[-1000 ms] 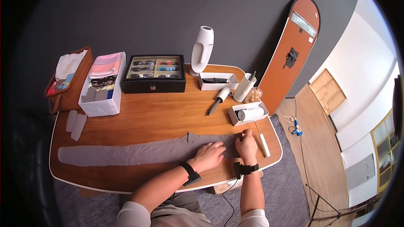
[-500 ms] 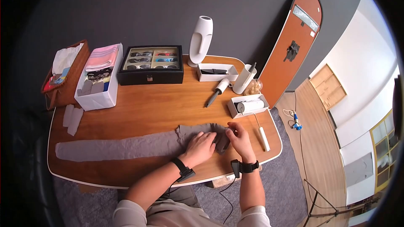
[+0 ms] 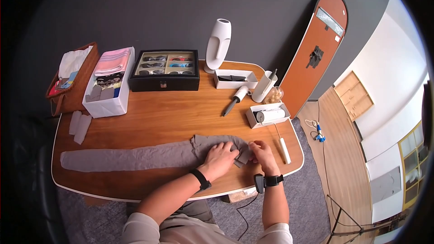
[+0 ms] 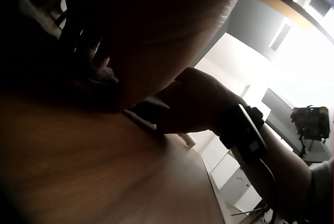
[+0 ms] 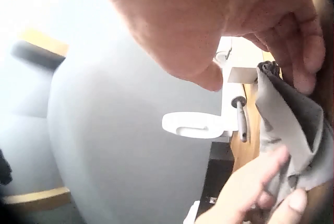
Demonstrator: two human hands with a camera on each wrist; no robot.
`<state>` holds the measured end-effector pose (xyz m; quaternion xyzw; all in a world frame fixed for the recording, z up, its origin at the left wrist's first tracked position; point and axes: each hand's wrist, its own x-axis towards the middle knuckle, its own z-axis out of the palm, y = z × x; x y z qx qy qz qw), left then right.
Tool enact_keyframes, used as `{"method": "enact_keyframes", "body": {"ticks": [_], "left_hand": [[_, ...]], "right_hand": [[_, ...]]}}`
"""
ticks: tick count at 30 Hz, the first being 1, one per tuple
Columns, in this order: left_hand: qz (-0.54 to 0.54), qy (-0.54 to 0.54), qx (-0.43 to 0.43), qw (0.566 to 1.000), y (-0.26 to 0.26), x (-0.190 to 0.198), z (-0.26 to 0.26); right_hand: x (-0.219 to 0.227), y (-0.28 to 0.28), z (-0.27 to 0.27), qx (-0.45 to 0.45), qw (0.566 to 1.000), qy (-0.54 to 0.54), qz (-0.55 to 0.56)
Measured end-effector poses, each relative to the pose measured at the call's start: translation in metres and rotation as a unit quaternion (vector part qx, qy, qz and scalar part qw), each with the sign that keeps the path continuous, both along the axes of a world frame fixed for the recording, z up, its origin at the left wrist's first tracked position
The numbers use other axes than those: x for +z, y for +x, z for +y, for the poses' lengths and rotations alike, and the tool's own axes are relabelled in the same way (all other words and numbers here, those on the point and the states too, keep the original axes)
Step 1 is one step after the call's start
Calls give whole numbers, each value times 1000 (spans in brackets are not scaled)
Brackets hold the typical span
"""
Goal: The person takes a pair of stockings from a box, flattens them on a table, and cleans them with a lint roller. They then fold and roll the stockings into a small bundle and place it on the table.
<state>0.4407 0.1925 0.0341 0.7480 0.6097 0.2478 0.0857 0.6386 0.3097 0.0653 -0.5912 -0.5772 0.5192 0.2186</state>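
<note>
We rest our loosely spread left hand (image 3: 220, 157) on the long, wrinkled grey cloth (image 3: 131, 159); our right hand (image 3: 265, 156) is open at its folded end, fingertip contact unclear.

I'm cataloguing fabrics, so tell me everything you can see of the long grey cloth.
The grey cloth looks thin and soft, a long, lightly wrinkled strip lying across the wooden table on the person's side. Its right end is folded over and rumpled. The left hand rests on it; the right hand is at the folded end.
</note>
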Motion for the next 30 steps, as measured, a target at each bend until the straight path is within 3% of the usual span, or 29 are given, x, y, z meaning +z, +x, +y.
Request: {"method": "enact_keyframes", "body": {"ticks": [3, 5, 8, 9, 12, 15, 21, 28, 30], "left_hand": [[-9, 11, 2, 1000, 2, -3, 3], [3, 18, -5, 1000, 0, -8, 5], [9, 43, -6, 999, -2, -9, 4], [12, 50, -6, 999, -3, -8, 4], [23, 58, -3, 998, -2, -10, 3], [37, 49, 1, 998, -1, -13, 4], [54, 53, 2, 997, 5, 2, 2], [31, 29, -60, 997, 16, -17, -6], [10, 40, -52, 998, 18, -18, -7]], "right_hand": [[-32, 4, 20, 47, 988, 138, -49], [-24, 3, 27, 75, 969, 218, -92], [-16, 6, 34, 102, 959, 265, -3], [-22, 8, 37, 105, 956, 275, 15], [-10, 3, 28, 35, 985, 162, -41], [-20, 3, 46, 26, 989, 94, -109], [-39, -6, 45, 48, 927, 272, -252], [-28, -6, 42, 39, 871, 381, -308], [-14, -20, 22, 62, 875, 388, -282]]}}
